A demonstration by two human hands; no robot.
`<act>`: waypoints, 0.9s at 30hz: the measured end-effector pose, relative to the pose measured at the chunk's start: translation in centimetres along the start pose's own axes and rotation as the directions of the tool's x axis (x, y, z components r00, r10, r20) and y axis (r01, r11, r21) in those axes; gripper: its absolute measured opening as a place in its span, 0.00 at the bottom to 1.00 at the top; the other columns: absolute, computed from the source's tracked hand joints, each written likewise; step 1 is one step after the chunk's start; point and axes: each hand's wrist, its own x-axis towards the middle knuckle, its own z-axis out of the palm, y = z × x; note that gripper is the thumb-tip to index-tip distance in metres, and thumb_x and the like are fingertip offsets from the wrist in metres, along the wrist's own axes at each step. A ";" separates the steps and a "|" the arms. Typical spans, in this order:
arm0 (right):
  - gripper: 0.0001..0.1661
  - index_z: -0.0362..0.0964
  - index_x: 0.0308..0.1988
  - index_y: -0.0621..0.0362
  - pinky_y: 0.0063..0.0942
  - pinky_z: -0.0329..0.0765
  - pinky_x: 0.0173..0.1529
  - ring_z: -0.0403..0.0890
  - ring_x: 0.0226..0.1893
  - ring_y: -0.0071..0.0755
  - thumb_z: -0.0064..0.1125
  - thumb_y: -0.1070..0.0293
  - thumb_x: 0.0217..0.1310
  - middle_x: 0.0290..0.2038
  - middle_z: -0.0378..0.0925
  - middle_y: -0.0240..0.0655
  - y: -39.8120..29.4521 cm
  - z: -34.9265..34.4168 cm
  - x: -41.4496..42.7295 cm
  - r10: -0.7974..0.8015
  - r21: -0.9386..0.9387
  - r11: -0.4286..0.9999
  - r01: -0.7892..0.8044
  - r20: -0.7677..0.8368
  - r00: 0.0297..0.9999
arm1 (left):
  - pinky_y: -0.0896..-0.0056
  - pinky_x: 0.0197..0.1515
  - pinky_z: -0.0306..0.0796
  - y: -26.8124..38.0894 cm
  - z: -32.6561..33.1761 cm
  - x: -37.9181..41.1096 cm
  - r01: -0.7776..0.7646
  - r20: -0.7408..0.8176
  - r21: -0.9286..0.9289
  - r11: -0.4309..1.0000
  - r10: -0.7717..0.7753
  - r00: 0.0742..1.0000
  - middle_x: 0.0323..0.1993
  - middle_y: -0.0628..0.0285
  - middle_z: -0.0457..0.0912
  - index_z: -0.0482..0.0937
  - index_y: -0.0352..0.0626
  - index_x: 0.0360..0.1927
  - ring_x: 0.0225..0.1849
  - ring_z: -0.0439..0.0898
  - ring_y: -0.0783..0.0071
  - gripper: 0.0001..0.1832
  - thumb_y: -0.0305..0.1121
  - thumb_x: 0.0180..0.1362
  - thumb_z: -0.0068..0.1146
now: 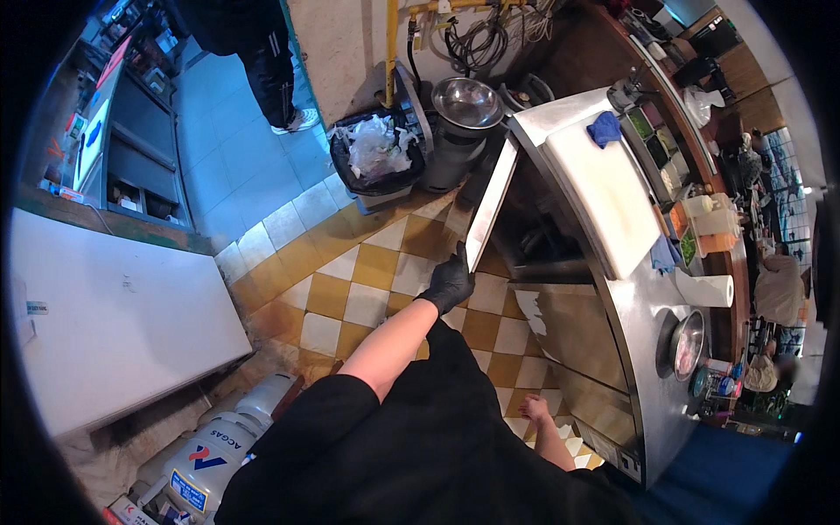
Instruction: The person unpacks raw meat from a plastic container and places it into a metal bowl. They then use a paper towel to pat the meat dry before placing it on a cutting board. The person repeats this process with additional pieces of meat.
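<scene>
My left hand (451, 283), in a black glove, grips the near edge of an open door (492, 203) of the under-counter cabinet. Behind that door, the dark compartment (546, 226) is exposed beneath the steel counter (646, 335). My bare right hand (535, 408) hangs low beside the counter's front, its fingers partly curled. I see nothing in it, but it is small and its palm is hidden. Above the compartment, a white cutting board (602, 197) lies on the counter with a blue cloth (604, 129) at its far end.
A lined trash bin (377, 151) and a steel bowl (467, 103) on a grey container stand ahead. Along the counter are a paper roll (705, 290) and a metal bowl (687, 344). Gas cylinders (220, 440) and a white chest (131, 315) are left. A person's leg (269, 79) shows beyond.
</scene>
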 end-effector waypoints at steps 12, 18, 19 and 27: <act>0.11 0.70 0.34 0.53 0.30 0.79 0.30 0.84 0.29 0.38 0.46 0.59 0.59 0.34 0.83 0.41 1.4 -15.6 -1.8 -0.076 0.816 0.159 0.555 -0.551 0.831 | 0.64 0.44 0.75 3.3 8.6 0.9 0.123 0.208 -0.502 0.856 -0.018 0.978 0.49 0.46 0.78 0.57 0.37 0.66 0.45 0.80 0.61 0.38 0.33 0.55 0.64; 0.16 0.66 0.51 0.60 0.27 0.76 0.34 0.80 0.31 0.30 0.48 0.68 0.64 0.43 0.77 0.40 -1.8 -29.6 -1.6 0.148 0.608 0.128 0.783 -0.793 0.591 | 0.67 0.60 0.66 10.1 15.5 3.0 0.082 0.186 -0.746 0.661 0.088 0.979 0.62 0.51 0.67 0.49 0.38 0.70 0.59 0.70 0.62 0.41 0.28 0.58 0.60; 0.17 0.66 0.51 0.61 0.27 0.76 0.38 0.80 0.35 0.31 0.49 0.72 0.62 0.44 0.77 0.41 -1.9 -33.0 0.4 0.105 0.391 0.244 0.888 -0.920 0.377 | 0.67 0.62 0.64 10.2 17.5 4.3 0.040 0.135 -0.762 0.646 0.097 0.986 0.62 0.51 0.67 0.50 0.38 0.70 0.60 0.70 0.62 0.40 0.28 0.58 0.60; 0.43 0.65 0.59 0.56 0.43 0.66 0.63 0.71 0.58 0.50 0.68 0.58 0.42 0.57 0.71 0.47 -12.0 -50.6 1.2 -0.371 -0.257 0.848 0.463 -0.913 0.172 | 0.68 0.41 0.68 9.7 20.8 11.3 0.449 0.381 -0.658 0.604 -0.247 0.891 0.48 0.61 0.77 0.49 0.56 0.73 0.43 0.75 0.71 0.42 0.36 0.57 0.57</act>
